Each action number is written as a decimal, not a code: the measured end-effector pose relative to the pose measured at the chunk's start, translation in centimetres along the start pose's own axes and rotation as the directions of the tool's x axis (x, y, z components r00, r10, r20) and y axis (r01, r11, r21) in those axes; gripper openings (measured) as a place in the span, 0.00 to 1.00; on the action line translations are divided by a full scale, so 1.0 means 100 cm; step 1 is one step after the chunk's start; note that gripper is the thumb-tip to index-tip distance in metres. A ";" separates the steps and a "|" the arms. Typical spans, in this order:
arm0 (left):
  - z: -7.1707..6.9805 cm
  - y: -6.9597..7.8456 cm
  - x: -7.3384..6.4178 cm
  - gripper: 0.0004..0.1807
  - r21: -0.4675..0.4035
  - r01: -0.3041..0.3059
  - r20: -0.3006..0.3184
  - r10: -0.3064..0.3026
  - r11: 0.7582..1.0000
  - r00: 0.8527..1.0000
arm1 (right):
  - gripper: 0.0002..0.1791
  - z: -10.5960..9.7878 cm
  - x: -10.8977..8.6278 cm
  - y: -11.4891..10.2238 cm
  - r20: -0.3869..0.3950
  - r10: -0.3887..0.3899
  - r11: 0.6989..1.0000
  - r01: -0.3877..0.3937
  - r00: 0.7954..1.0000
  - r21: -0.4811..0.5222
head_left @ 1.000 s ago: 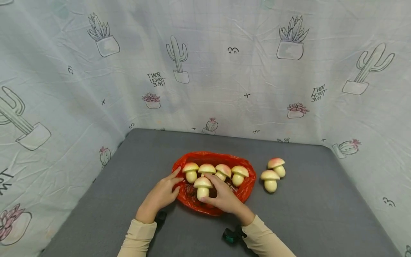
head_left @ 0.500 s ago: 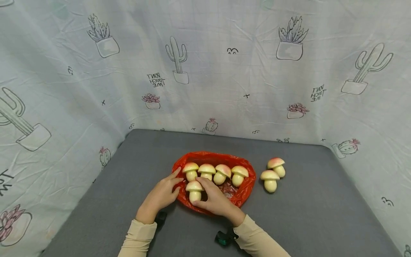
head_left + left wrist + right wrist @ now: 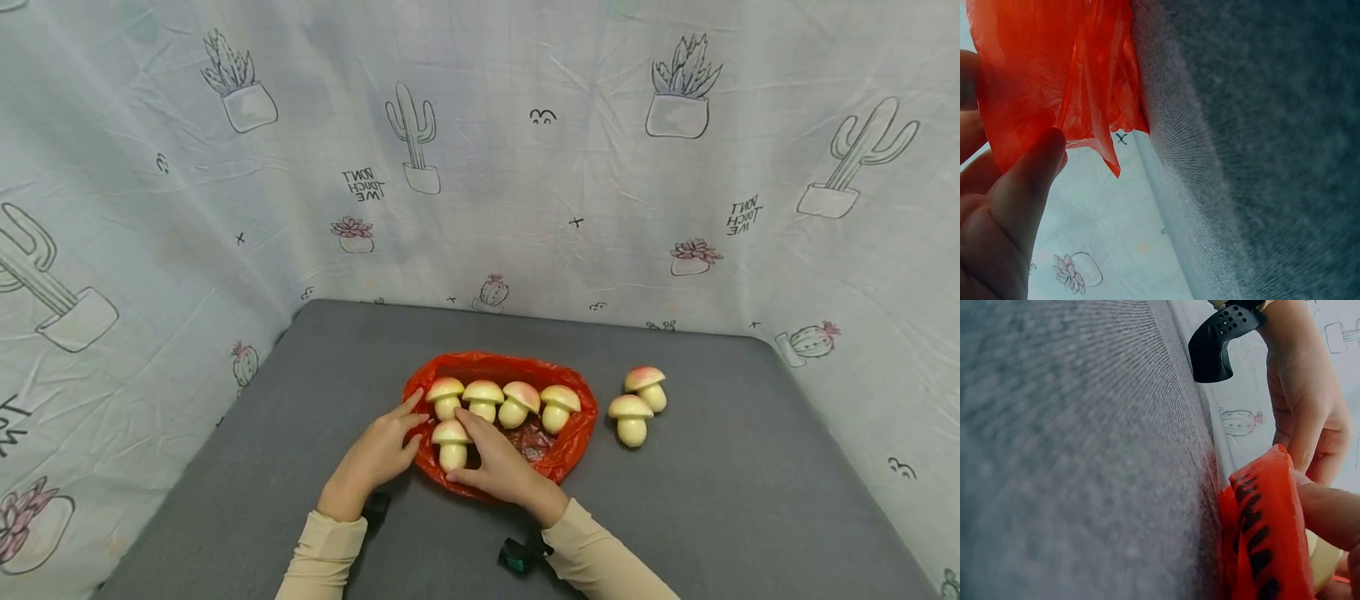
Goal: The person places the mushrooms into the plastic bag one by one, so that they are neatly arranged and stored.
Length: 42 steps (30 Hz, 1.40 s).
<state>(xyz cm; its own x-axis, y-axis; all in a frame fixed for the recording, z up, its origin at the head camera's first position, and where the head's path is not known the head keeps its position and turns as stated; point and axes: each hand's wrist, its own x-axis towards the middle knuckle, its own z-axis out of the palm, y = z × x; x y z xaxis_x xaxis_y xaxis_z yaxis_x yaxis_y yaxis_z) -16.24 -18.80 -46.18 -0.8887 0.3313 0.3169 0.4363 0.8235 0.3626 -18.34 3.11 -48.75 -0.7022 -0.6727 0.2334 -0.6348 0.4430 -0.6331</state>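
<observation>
A red plastic bag (image 3: 577,450) lies wide open on the grey table. Along its far side stand several cream toy mushrooms (image 3: 521,403), some with pink-tinged caps. My left hand (image 3: 377,447) holds the bag's left rim; in the left wrist view its thumb (image 3: 1030,181) is on the outside of the red plastic. At the bag's near left, my right hand (image 3: 504,460) grips another toy mushroom (image 3: 452,454), fingers at the cap and thumb low by the stem. In the right wrist view that mushroom is mostly hidden behind the bag wall (image 3: 1269,544).
Two more toy mushrooms (image 3: 632,421) sit close together on the table (image 3: 720,467), right of the bag. Behind rises a pale curtain (image 3: 495,167) printed with potted cacti. A dark device (image 3: 517,554) is at the right wrist.
My right hand has carried its mushroom left and slightly down into the bag's near left part, then barely moved. My left hand has stayed at the rim.
</observation>
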 end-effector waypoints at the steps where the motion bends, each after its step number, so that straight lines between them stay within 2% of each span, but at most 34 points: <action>1: 0.000 0.000 0.000 0.17 -0.002 -0.002 -0.002 0.002 1.000 1.000 | 0.48 -0.001 0.000 -0.001 -0.007 -0.005 1.000 0.005 1.000 0.003; 11: -0.001 -0.002 0.001 0.17 -0.005 -0.001 -0.005 0.001 1.000 1.000 | 0.47 -0.024 -0.010 0.004 -0.104 -0.012 0.999 0.017 0.994 0.050; 21: 0.000 -0.002 0.001 0.17 -0.014 0.002 -0.005 -0.003 1.000 1.000 | 0.41 -0.055 -0.029 0.018 -0.259 -0.003 0.982 0.051 0.966 0.181; 26: 0.000 -0.002 0.001 0.17 -0.016 -0.004 -0.014 0.004 1.000 1.000 | 0.40 -0.080 -0.043 0.000 -0.307 0.059 0.982 0.001 0.950 0.191; 29: 0.001 -0.002 0.001 0.17 -0.018 -0.008 -0.019 0.008 1.000 1.000 | 0.38 -0.094 -0.051 -0.005 -0.348 0.074 0.987 -0.018 0.934 0.160; 33: 0.001 -0.002 0.001 0.17 -0.016 -0.006 -0.019 0.005 1.000 1.000 | 0.39 -0.105 -0.062 0.009 -0.407 0.083 0.990 -0.028 0.910 0.140; 39: 0.002 -0.002 0.001 0.17 -0.015 -0.005 -0.018 0.004 1.000 1.000 | 0.42 -0.115 -0.084 0.052 -0.487 0.096 0.995 -0.080 0.868 0.053; 42: 0.003 -0.003 0.001 0.17 -0.014 -0.005 -0.020 0.004 1.000 1.000 | 0.42 -0.121 -0.095 0.067 -0.525 0.085 0.996 -0.073 0.847 0.044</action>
<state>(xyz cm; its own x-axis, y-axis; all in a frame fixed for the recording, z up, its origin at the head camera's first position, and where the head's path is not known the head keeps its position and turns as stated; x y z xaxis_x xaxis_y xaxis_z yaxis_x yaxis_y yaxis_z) -16.48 -18.89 -46.48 -0.8838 0.3254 0.3362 0.4423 0.8152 0.3738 -19.80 19.64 -46.33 -0.8178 -0.2209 0.5314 -0.5673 0.4646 -0.6800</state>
